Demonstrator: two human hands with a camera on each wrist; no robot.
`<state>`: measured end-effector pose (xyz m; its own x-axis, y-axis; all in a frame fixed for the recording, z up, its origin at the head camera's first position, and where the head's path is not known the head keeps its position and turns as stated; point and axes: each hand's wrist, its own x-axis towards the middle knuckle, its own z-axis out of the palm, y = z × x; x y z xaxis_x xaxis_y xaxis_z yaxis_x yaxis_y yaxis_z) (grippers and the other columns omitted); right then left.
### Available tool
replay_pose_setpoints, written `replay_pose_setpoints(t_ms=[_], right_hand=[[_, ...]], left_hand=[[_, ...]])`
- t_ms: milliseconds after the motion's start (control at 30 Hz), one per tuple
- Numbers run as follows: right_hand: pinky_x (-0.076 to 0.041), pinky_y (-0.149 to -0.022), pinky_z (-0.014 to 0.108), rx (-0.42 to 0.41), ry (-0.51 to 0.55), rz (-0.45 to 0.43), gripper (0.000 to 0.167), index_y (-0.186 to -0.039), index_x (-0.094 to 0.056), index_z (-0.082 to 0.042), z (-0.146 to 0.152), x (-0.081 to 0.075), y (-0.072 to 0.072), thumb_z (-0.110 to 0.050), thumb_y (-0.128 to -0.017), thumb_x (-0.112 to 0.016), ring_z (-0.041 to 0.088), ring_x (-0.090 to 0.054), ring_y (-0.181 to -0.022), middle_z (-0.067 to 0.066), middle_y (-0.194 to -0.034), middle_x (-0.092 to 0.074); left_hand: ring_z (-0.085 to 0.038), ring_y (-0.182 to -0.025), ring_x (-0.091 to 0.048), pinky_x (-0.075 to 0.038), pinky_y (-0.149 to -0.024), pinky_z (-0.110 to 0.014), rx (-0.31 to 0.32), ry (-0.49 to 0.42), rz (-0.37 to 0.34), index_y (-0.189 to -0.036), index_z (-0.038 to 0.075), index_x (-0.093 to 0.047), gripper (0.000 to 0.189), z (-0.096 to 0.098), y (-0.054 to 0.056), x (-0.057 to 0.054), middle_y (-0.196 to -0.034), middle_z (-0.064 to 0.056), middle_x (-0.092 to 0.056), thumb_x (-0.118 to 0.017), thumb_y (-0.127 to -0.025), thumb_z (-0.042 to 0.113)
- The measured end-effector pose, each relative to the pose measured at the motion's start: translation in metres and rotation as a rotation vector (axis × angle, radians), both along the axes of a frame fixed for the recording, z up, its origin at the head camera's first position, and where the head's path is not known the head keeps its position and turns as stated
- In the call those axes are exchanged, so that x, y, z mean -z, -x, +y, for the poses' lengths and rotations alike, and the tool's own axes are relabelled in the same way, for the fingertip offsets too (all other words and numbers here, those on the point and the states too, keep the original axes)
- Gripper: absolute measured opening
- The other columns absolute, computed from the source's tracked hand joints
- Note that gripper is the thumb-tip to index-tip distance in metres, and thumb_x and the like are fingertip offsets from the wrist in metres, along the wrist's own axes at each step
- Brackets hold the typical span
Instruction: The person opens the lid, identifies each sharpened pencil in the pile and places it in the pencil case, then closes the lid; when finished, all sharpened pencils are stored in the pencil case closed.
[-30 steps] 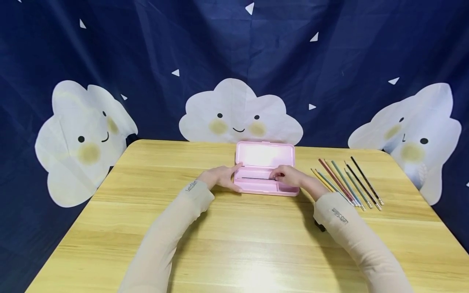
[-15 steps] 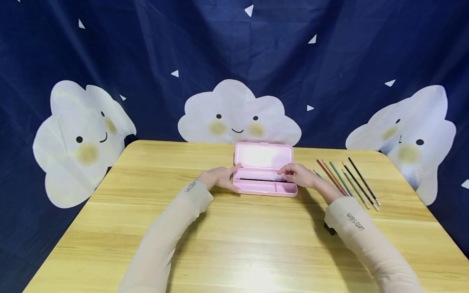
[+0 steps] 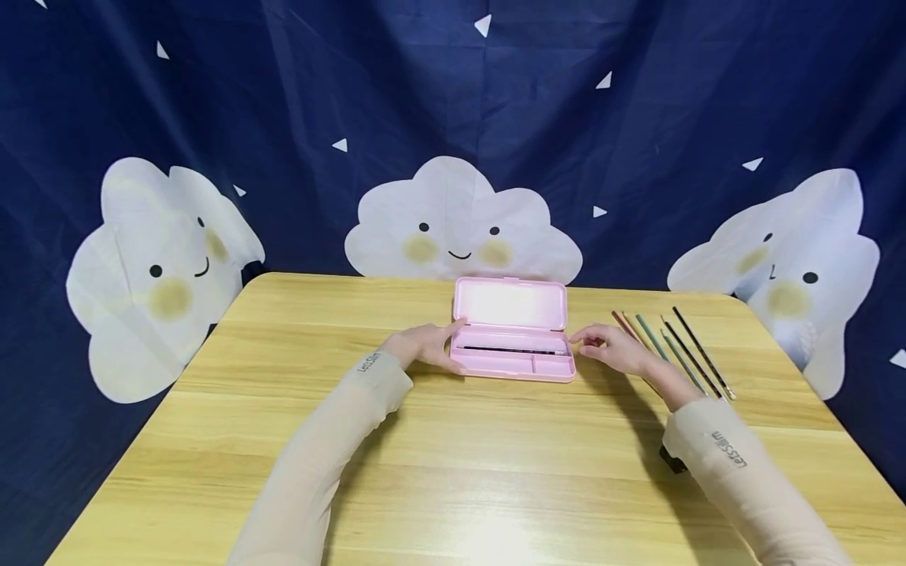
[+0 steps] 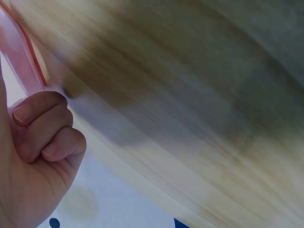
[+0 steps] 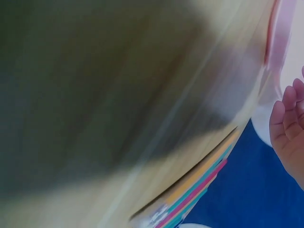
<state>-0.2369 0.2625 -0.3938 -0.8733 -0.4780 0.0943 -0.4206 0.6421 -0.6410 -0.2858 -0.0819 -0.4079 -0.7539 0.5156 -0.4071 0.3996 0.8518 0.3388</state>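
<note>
An open pink pencil case [image 3: 499, 362] lies on the table with its lid [image 3: 510, 303] tipped back. One black pencil [image 3: 506, 350] rests lengthwise in its long compartment. My left hand [image 3: 428, 344] holds the case's left end between thumb and index finger; the other fingers [image 4: 52, 121] are curled in the left wrist view. Just off the case's right end is my right hand [image 3: 614, 350], its fingers loosely bent and nothing seen in them. The pink edge [image 5: 278, 42] of the case stands beyond those fingers in the right wrist view.
Several coloured and black pencils [image 3: 697, 346] lie fanned out on the wooden table [image 3: 439, 472] at the right, partly hidden behind my right hand and forearm. A dark blue curtain [image 3: 297, 94] with smiling clouds hangs behind the table's far edge.
My right hand has come out of the case and moved right, past its right end, leaving the black pencil lying in the compartment. The left hand stays at the left end.
</note>
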Motion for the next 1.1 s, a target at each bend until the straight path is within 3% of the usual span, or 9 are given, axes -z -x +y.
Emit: replay_pose_setpoints(t_ms=[133,267,500,667,1000,1100], right_hand=[[-0.042,-0.066,0.022,0.01,0.004,0.007,0.016,-0.099,-0.061,0.011,0.014,-0.001,-0.008,0.004,-0.084,-0.059,0.006,-0.046,-0.074,0.011,-0.082,-0.058],[-0.041,-0.066,0.022,0.045,0.003,-0.031,0.018,-0.102,-0.06,0.01,0.029,-0.001,-0.012,0.002,-0.086,-0.057,0.006,-0.046,-0.075,0.018,-0.091,-0.06],[-0.042,-0.064,0.024,0.154,-0.078,-0.08,0.025,-0.111,-0.059,0.008,0.056,-0.003,-0.018,-0.005,-0.09,-0.054,0.009,-0.047,-0.078,0.017,-0.097,-0.058],[-0.042,-0.064,0.024,0.165,-0.087,-0.074,0.027,-0.113,-0.057,0.008,0.073,-0.002,-0.022,-0.008,-0.092,-0.052,0.007,-0.048,-0.081,0.019,-0.101,-0.058],[-0.035,-0.054,0.023,0.243,-0.05,-0.032,0.026,-0.112,-0.054,0.014,0.103,0.004,-0.028,-0.002,-0.091,-0.051,0.003,-0.041,-0.064,0.011,-0.086,-0.057],[-0.038,-0.055,0.02,0.275,-0.021,-0.013,0.027,-0.111,-0.053,0.016,0.112,0.007,-0.032,-0.001,-0.09,-0.052,-0.002,-0.043,-0.066,0.019,-0.09,-0.059]], left_hand=[[-0.028,-0.126,-0.039,-0.034,-0.102,-0.039,0.006,-0.002,0.001,-0.148,0.028,0.0,0.113,0.0,-0.001,-0.001,-0.14,-0.021,-0.037,-0.062,-0.063,0.072],[-0.028,-0.126,-0.04,-0.033,-0.102,-0.039,0.002,-0.002,0.003,-0.148,0.028,0.0,0.11,0.0,-0.001,0.0,-0.14,-0.021,-0.037,-0.064,-0.067,0.067],[-0.028,-0.126,-0.041,-0.033,-0.103,-0.038,0.016,0.004,0.026,-0.148,0.026,-0.001,0.106,0.001,0.001,0.003,-0.14,-0.02,-0.038,-0.065,-0.071,0.061],[-0.029,-0.125,-0.041,-0.032,-0.104,-0.038,0.023,-0.008,0.028,-0.148,0.024,-0.002,0.106,0.001,0.002,0.003,-0.14,-0.02,-0.038,-0.066,-0.072,0.06],[-0.028,-0.127,-0.039,-0.031,-0.104,-0.038,0.01,-0.005,0.007,-0.148,0.027,0.001,0.108,0.001,0.002,0.001,-0.142,-0.02,-0.035,-0.064,-0.07,0.063],[-0.028,-0.127,-0.039,-0.032,-0.104,-0.038,0.014,-0.002,0.009,-0.148,0.027,0.001,0.108,0.001,0.001,0.0,-0.141,-0.019,-0.036,-0.064,-0.07,0.063]])
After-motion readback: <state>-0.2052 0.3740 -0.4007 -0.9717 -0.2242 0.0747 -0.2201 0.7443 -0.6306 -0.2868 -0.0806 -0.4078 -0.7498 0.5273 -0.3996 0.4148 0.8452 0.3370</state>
